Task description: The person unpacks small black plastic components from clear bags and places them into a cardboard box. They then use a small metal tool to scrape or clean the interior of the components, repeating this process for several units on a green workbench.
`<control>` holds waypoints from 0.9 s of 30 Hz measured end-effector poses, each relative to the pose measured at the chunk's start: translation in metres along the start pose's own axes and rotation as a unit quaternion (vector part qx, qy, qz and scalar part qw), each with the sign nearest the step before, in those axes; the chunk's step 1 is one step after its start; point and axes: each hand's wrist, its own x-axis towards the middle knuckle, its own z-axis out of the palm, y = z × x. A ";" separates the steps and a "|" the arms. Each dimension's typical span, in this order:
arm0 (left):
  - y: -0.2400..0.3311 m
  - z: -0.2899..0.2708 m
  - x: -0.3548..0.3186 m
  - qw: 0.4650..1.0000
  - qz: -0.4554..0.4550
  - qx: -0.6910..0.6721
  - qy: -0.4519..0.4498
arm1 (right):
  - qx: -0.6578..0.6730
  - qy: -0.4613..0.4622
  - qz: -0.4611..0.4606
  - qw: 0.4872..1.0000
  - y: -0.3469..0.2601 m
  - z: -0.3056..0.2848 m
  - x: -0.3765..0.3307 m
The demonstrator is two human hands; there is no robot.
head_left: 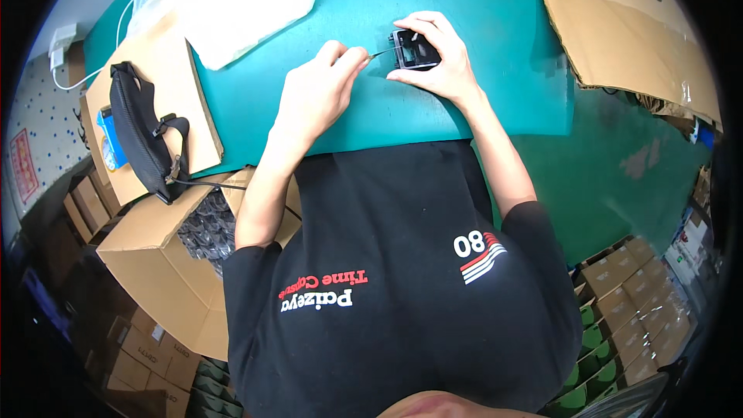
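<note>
My left hand (319, 91) is closed with thumb and fingers pinched round a thin pointed metal tool (378, 55). Most of that tool is hidden in the fingers, so its exact kind is unclear. Its tip reaches the left side of a small black box-shaped plastic housing (399, 54). Thumb and fingers of my right hand (450, 62) grip this housing from the right, just above the green table mat (364, 116). An opening in the housing faces up and shows a lighter, shiny part inside.
A white plastic bag (248, 8) lies at the far left. Nearer, a black strapped pouch (143, 131) rests on a cardboard sheet (190, 108). An open carton (166, 263) with clear plastic pieces stands below the left table edge. A large carton (619, 39) occupies the far right.
</note>
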 end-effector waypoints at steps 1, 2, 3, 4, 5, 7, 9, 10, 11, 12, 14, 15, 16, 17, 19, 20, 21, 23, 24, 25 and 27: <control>0.001 0.001 -0.002 1.000 0.007 0.015 -0.001 | -0.005 -0.001 0.007 1.000 0.000 0.002 0.000; 0.002 0.002 -0.004 0.999 0.014 0.031 -0.002 | -0.004 0.008 0.007 1.000 0.000 0.004 -0.001; 0.002 0.002 -0.005 0.999 0.023 0.046 -0.002 | -0.003 0.009 0.007 1.000 0.000 0.004 -0.001; 0.003 0.003 -0.005 0.999 0.026 0.032 0.007 | -0.002 0.011 0.007 1.000 0.000 0.005 -0.001; 0.004 0.003 -0.004 0.999 0.029 0.017 0.016 | -0.001 0.013 0.007 1.000 0.000 0.005 -0.002; 0.003 0.005 -0.005 0.999 0.024 0.008 0.024 | -0.004 0.012 0.004 1.000 0.000 0.005 -0.001; 0.000 0.007 -0.008 1.000 0.010 0.013 0.023 | -0.005 0.011 0.000 1.000 0.000 0.005 -0.001; -0.001 0.008 -0.009 1.000 0.009 0.016 0.023 | -0.006 0.010 -0.002 1.000 0.001 0.005 -0.001; -0.001 0.008 -0.009 1.000 0.009 0.018 0.022 | -0.007 0.009 -0.004 1.000 0.002 0.006 -0.001; -0.001 0.008 -0.010 1.000 0.007 0.021 0.022 | -0.007 0.010 -0.006 1.000 0.003 0.006 -0.001; 0.000 0.009 -0.011 1.000 0.002 0.021 0.024 | -0.007 0.013 -0.010 1.000 0.006 0.007 -0.001; 0.001 0.010 -0.011 1.000 0.000 0.021 0.024 | -0.008 0.014 -0.013 1.000 0.006 0.008 -0.001; 0.002 0.010 -0.012 0.999 -0.001 0.025 0.023 | -0.009 0.016 -0.016 1.000 0.007 0.008 -0.001; 0.002 0.010 -0.013 0.999 -0.002 0.029 0.022 | -0.010 0.018 -0.019 1.000 0.007 0.008 -0.001; 0.002 0.010 -0.012 0.999 -0.003 0.036 0.023 | -0.005 0.019 -0.008 1.000 0.008 0.009 -0.002; 0.001 0.011 -0.012 0.999 -0.003 0.037 0.024 | -0.002 0.019 -0.003 1.000 0.008 0.010 -0.002; 0.001 0.011 -0.012 0.999 -0.003 0.037 0.024 | -0.005 0.020 -0.004 1.000 0.009 0.010 -0.002; 0.002 0.010 -0.012 0.999 -0.007 0.037 0.020 | -0.010 0.022 -0.006 1.000 0.009 0.011 -0.002; 0.002 0.010 -0.012 0.999 -0.007 0.036 0.018 | -0.013 0.023 -0.007 1.000 0.010 0.011 -0.002; 0.001 0.011 -0.012 0.999 -0.003 0.037 0.020 | -0.016 0.024 -0.009 1.000 0.010 0.011 -0.002; -0.001 0.013 -0.012 0.999 0.005 0.041 0.024 | -0.018 0.027 -0.012 0.999 0.011 0.011 -0.002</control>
